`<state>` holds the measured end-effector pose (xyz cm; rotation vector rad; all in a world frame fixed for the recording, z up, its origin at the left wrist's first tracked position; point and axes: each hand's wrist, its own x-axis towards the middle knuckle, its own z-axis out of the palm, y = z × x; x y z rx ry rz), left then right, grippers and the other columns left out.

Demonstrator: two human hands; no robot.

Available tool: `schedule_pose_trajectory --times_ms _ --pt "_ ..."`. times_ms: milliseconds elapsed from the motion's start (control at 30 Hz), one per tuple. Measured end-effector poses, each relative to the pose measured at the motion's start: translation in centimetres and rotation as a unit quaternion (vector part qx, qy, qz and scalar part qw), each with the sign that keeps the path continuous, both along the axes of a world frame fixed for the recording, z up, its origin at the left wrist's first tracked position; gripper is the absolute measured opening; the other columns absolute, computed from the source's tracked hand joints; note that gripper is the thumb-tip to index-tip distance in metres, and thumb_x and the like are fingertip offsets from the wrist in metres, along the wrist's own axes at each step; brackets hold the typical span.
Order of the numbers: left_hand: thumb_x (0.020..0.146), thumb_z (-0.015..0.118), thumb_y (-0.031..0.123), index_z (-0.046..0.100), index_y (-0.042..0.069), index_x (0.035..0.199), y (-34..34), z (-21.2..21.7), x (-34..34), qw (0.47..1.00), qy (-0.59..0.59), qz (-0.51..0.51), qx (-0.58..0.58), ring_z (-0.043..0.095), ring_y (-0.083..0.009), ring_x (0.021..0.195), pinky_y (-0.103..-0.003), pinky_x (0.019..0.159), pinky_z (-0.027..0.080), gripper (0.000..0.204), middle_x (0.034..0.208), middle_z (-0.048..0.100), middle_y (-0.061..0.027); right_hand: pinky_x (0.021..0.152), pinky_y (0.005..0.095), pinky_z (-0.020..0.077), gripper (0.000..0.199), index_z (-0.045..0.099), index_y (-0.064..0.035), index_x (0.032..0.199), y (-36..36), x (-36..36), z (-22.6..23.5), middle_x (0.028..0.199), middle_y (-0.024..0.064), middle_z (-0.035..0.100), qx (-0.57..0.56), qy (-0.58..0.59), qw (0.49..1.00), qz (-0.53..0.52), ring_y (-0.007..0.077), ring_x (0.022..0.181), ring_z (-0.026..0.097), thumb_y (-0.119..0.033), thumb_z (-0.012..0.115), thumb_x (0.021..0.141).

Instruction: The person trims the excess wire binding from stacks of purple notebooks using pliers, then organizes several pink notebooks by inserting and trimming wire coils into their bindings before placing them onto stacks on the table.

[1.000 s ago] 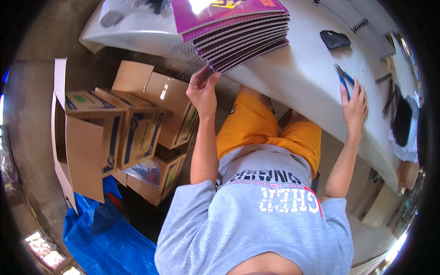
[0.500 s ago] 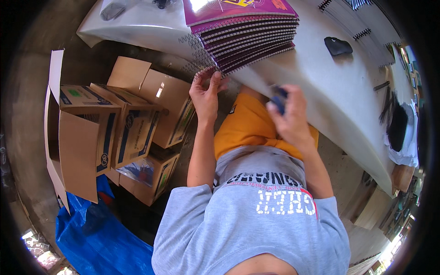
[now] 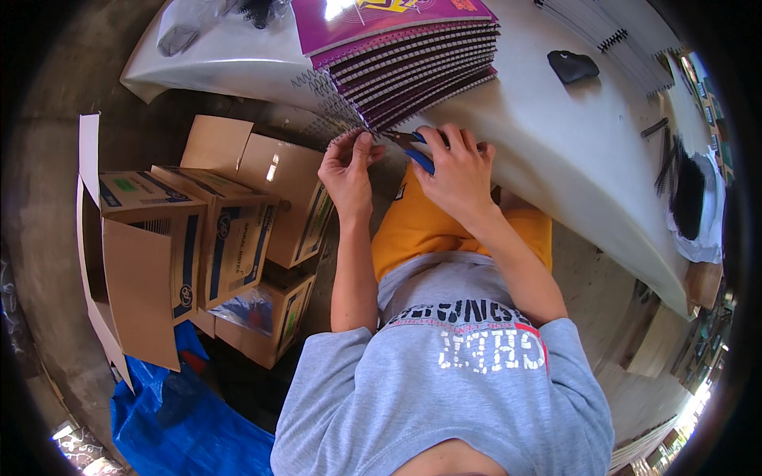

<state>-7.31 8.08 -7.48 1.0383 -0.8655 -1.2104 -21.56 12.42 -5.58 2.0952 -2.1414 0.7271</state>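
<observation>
- Spiral wire [image 3: 343,136] at the near corner of the purple notebook stack [image 3: 413,67], upper middle of the frame, is where both hands now meet.
- Left hand [image 3: 347,170] has its thumb and fingers closed in a pinch on the end of that wire coil, right at the counter [image 3: 556,151] edge.
- Right hand [image 3: 456,170] is the big change: a second ago it was out on the counter at the right of the frame, half a second ago it was swinging across the lap, and now it sits just beside the left hand at the coil.
- It is curled shut around blue-handled pliers [image 3: 419,152], the dark tip pointing left toward the pinched wire; whether the tip touches the wire I cannot tell.
- The left hand has barely shifted through all of this, holding the same corner of the stack.
- My read: tool fetched, wire end steadied, so the work on the coil end looks set up rather than done.
- Stack itself lies flat on the white counter, purple cover on top, coils facing the lower left.
- Off to the right on the counter: a small black object [image 3: 573,66] and another pile of spiral-bound books [image 3: 611,24] at the top edge.
- Left of the frame, open cardboard boxes [image 3: 198,238] stand on the floor, a blue tarp [image 3: 175,412] below them.
</observation>
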Motion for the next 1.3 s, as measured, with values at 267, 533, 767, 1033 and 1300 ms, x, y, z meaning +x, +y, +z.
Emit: schedule_pose_trajectory --times_ms 267,533,767,1033,1300 --pt "0.083 0.069 0.014 0.061 0.0 0.091 -0.1 0.0 0.0 1.0 -0.003 0.002 -0.007 0.063 -0.014 0.07 -0.026 0.064 0.053 0.018 0.083 0.064 -0.005 0.075 0.0484 0.0364 0.041 0.057 -0.0183 0.105 0.3 -0.6 0.6 0.099 0.0018 0.051 0.009 -0.017 1.0 0.007 0.0214 0.095 0.053 -0.025 0.071 0.068" --pt "0.084 0.068 0.011 0.061 -0.003 0.093 -0.2 -0.4 0.1 1.0 -0.005 0.012 -0.008 0.063 -0.0141 0.066 -0.024 0.062 0.052 0.019 0.081 0.064 -0.007 0.078 0.0496 0.038 0.04 0.057 -0.0169 0.104 0.1 -0.6 1.0 0.1 0.0025 0.052 0.022 -0.013 1.0 0.016 0.0221 0.096 0.053 -0.025 0.071 0.068" --pt "0.083 0.068 0.011 0.061 -0.004 0.092 -0.1 -0.3 0.1 1.0 0.0 0.009 -0.009 0.062 -0.0137 0.066 -0.024 0.061 0.052 0.019 0.082 0.064 -0.0072 0.078 0.0494 0.0424 0.038 0.057 -0.0154 0.103 -0.3 -0.2 0.7 0.097 0.005 0.053 0.032 -0.024 0.998 0.04 0.0243 0.093 0.056 -0.024 0.071 0.069" --pt "0.083 0.068 0.009 0.061 -0.006 0.096 -0.1 -0.1 0.0 1.0 -0.008 0.017 0.001 0.063 -0.0143 0.069 -0.026 0.067 0.054 0.02 0.082 0.064 -0.0078 0.065 0.0423 0.0518 0.036 0.06 -0.0138 0.103 -1.0 -1.0 -0.3 0.082 0.0078 0.059 0.09 -0.112 0.986 0.083 0.0275 0.077 0.062 -0.02 0.069 0.069" --pt "0.083 0.067 0.008 0.061 -0.007 0.099 0.0 -0.1 0.9 1.0 -0.011 -0.022 0.003 0.062 -0.0131 0.07 -0.026 0.068 0.054 0.023 0.083 0.064 -0.008 0.084 0.0452 0.0388 0.042 0.06 -0.0165 0.106 -0.4 -0.7 1.7 0.097 0.0036 0.056 0.0 -0.036 0.999 0.037 0.0207 0.096 0.055 -0.024 0.072 0.067"
